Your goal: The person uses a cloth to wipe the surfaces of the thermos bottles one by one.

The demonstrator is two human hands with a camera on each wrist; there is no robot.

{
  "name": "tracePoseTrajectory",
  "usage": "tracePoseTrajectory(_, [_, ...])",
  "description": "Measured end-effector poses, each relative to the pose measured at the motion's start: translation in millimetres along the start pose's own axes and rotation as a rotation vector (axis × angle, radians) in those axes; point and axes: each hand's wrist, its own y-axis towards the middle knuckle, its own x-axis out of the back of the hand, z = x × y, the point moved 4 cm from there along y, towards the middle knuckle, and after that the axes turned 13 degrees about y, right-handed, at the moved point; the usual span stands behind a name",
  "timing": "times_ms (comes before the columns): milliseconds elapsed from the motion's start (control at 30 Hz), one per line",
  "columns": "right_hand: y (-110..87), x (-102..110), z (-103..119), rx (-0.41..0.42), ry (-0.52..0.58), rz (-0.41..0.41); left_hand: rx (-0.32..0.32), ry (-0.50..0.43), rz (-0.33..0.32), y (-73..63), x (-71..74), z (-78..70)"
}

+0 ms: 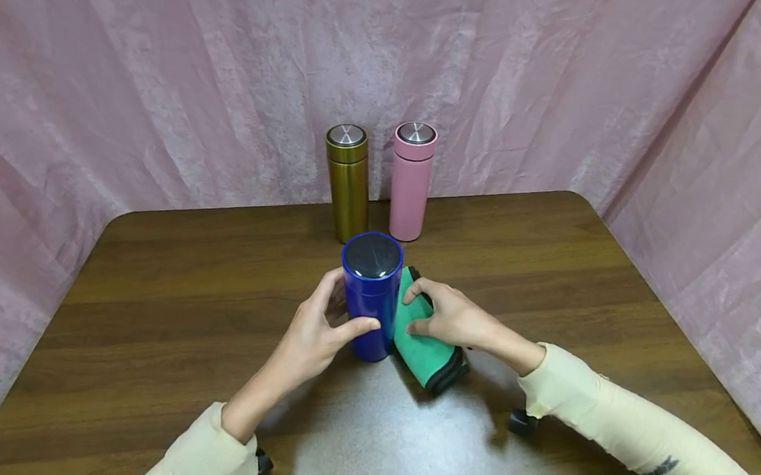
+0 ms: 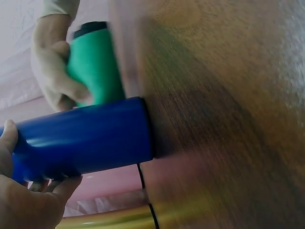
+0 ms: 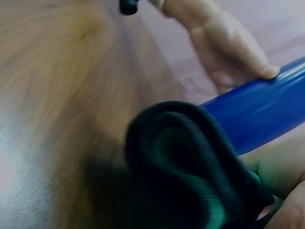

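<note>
A tall blue flask (image 1: 368, 307) with a dark round top stands near the middle of the table, tilted slightly. My left hand (image 1: 310, 336) grips it from the left, thumb across the near side and fingers behind. On the flask's right, my right hand (image 1: 457, 318) holds a folded green cloth (image 1: 426, 355) with black edging between thumb and fingers. The cloth lies right against the flask's side. In the right wrist view the folded layers of the cloth (image 3: 174, 143) show their dark border, in front of the blue flask (image 3: 257, 112).
A gold flask (image 1: 350, 194) and a pink flask (image 1: 410, 189) with silvery lids stand side by side behind the blue one. The wooden table (image 1: 186, 287) has rounded far corners. A pink curtain (image 1: 236, 91) hangs behind it and along the sides.
</note>
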Motion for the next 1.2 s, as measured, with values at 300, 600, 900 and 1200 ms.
tracePoseTrajectory(300, [-33.1,31.5,50.6,0.185,0.065,-0.139,-0.010,-0.011,-0.008,0.5,-1.0,-0.4])
tracePoseTrajectory(600, [-58.0,57.3,87.5,0.285,0.178,-0.241,-0.003,0.009,-0.012,0.3,-0.7,0.0])
tracePoseTrajectory(900, [-64.9,65.6,100.4,0.389,0.251,-0.299,0.001,0.014,-0.011,-0.6,-0.7,0.8])
tracePoseTrajectory(1200, [-54.5,58.5,92.6,0.401,0.234,-0.297,-0.006,0.020,-0.016,-0.3,-0.1,0.1])
